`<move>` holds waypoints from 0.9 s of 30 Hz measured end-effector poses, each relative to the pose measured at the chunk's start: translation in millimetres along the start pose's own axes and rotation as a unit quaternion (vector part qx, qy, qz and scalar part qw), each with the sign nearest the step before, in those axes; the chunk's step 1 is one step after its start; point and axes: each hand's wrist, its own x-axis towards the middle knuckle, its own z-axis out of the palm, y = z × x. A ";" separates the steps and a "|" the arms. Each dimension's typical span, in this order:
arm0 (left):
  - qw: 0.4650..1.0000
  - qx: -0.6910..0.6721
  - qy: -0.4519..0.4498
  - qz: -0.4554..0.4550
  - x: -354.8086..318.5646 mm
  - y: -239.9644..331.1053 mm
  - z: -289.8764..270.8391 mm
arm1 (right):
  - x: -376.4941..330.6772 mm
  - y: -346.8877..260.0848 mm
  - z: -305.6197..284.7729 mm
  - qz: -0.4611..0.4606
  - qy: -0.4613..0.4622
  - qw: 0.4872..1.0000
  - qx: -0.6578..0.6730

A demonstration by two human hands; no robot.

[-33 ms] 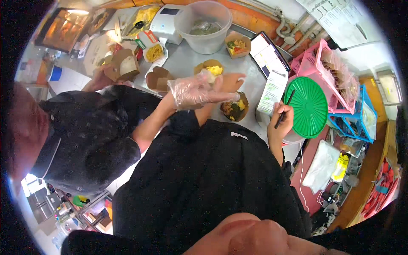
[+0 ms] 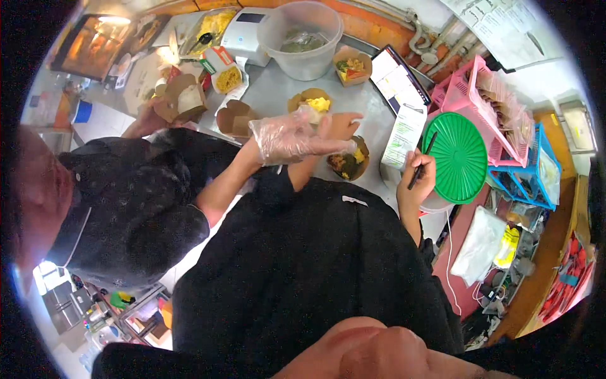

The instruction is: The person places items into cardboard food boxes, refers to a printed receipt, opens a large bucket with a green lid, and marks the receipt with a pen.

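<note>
My left hand (image 2: 344, 124) reaches over the counter with its fingers stretched out, holding nothing. A co-worker's gloved hand (image 2: 284, 140) in clear plastic crosses in front of my left wrist and partly hides it. Just below my left hand sits a brown paper bowl (image 2: 360, 170) with dark and yellow food; another bowl with yellow food (image 2: 319, 103) stands behind. My right hand (image 2: 418, 174) is closed round a black pen (image 2: 432, 144), which slants upward. A long printed slip (image 2: 404, 136) is at the fingers of the same hand; whether they grip it is unclear.
To the right are a round green lid (image 2: 456, 158), a pink basket (image 2: 470, 104) and a blue crate (image 2: 540, 167). A tablet (image 2: 399, 76), a large bucket (image 2: 300, 44) and a food box (image 2: 352, 66) stand behind. At left the co-worker's other hand holds an open carton (image 2: 183, 98).
My left hand has shifted very slightly toward me. The pen, the slip and my right hand look the same.
</note>
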 end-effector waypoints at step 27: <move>0.844 -0.536 -0.003 -0.015 -65.0 135.6 -35.6 | 4.4 4.0 17.1 0.027 -0.030 0.998 0.056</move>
